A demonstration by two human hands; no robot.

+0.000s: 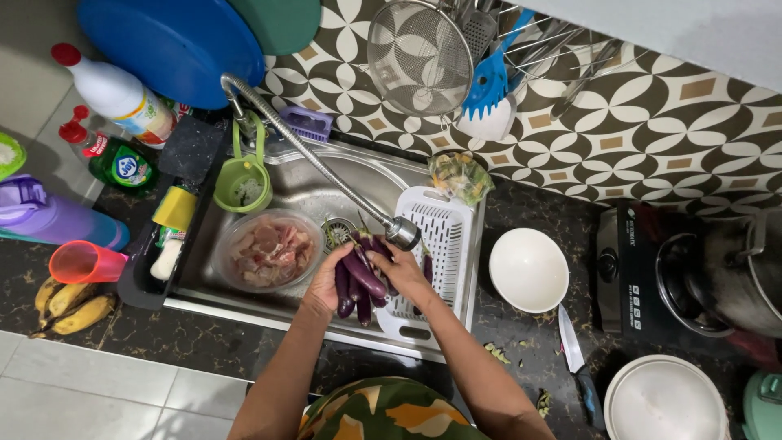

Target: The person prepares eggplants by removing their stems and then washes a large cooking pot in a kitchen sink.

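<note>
Head view: left hand (pixel 326 287) and right hand (pixel 399 273) clasp purple eggplants (pixel 362 273), hiding their ends, under the faucet (pixel 401 232); running water cannot be made out.

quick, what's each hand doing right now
Left hand: closed around a bunch of purple eggplants over the sink.
Right hand: gripping one eggplant of the bunch.

Eggplants (pixel 364 275) — a bunch of several slender, elongated fruits, glossy dark purple. They lie roughly parallel over the steel sink (pixel 309 191), just beneath the flexible faucet's spray head (pixel 402 233). The left hand (pixel 326 285) cups the bunch from below; the right hand (pixel 399 269) rests on top. One more eggplant (pixel 428 266) lies apart — inside the white perforated basket (pixel 444 220).
</note>
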